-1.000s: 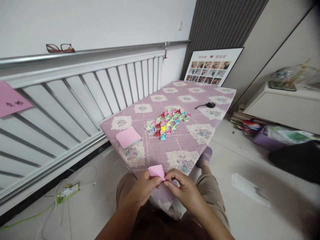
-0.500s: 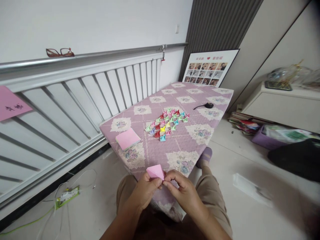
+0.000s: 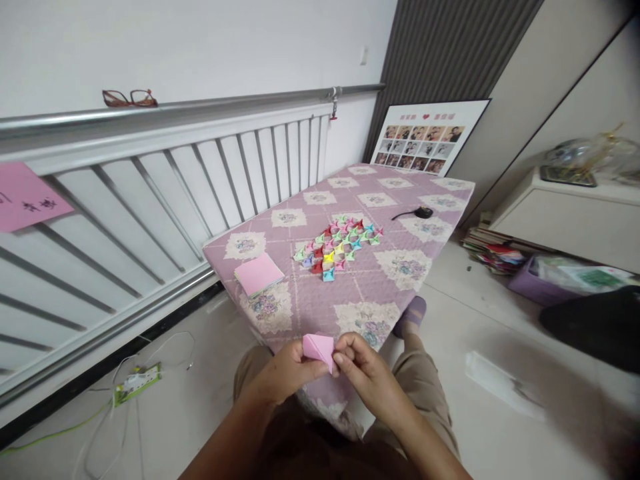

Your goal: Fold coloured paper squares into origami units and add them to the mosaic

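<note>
A small folded pink paper (image 3: 318, 348) is held over the near end of the table, between both hands. My left hand (image 3: 293, 368) pinches its left and lower edge, thumb on top. The fingertips of my right hand (image 3: 361, 363) are closed on its right edge. Beyond them, several small folded paper pieces (image 3: 339, 245) in red, pink, green, blue and yellow lie grouped on the patterned tablecloth (image 3: 350, 293). To the left rests a stack of square paper (image 3: 259, 273), pink on top.
A black object with a thin handle (image 3: 423, 212) lies at the table's far right. White railing (image 3: 200, 180) runs along the left, with glasses (image 3: 130, 99) on its pipe. A power strip (image 3: 137, 385) is on the floor at left.
The pink paper has turned and moved slightly right in my hands, its point now facing down. The view has shifted a little.
</note>
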Tool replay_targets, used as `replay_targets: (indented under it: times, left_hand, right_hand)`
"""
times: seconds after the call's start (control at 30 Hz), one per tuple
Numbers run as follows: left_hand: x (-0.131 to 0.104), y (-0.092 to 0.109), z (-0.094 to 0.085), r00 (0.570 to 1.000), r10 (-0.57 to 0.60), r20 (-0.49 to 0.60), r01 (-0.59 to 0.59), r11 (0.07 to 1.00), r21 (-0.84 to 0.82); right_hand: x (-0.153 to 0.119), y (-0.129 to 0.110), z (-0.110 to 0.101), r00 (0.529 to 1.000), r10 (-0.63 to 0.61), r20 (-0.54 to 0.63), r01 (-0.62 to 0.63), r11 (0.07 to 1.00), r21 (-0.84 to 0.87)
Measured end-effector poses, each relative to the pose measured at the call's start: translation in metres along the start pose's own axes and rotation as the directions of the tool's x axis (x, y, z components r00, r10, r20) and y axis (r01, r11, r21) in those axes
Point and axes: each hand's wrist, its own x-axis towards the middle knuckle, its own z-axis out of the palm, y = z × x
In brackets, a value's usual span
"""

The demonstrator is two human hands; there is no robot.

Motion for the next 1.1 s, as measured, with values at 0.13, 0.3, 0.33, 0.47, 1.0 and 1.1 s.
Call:
replay_targets:
  times: [0.13,0.3,0.33,0.47,1.0,1.1]
  left_hand:
    - [-0.006,0.020,-0.003,0.999,-0.019,0.025,0.013,0.970,0.244]
    - [-0.008,0.031,-0.007,0.992,0.082,0.095,-0.118,0.870,0.478]
    - [-0.007,0.030,-0.008,0.988,0.100,0.120,-0.148,0.840,0.522]
    - [-0.007,0.027,-0.011,0.978,0.130,0.160,-0.204,0.723,0.660]
    - [-0.004,0.002,0.015,0.955,0.097,-0.278,-0.029,0.970,0.240]
    - [-0.005,0.007,0.018,0.958,0.038,-0.285,0.033,0.971,0.239]
  right_hand:
    - [0.000,0.003,0.000,1.000,0.022,-0.010,-0.023,0.996,-0.088]
    - [-0.002,0.002,-0.001,1.000,0.003,-0.009,-0.005,0.982,-0.188]
    - [-0.003,0.001,-0.001,1.000,0.004,0.016,-0.001,0.976,-0.219]
    - [-0.004,0.000,-0.004,0.996,0.009,0.087,0.019,0.947,-0.321]
    - [0.000,0.013,0.011,0.959,0.068,-0.274,-0.093,0.993,-0.079]
    - [0.001,0.013,0.011,0.957,0.123,-0.264,-0.125,0.992,0.006]
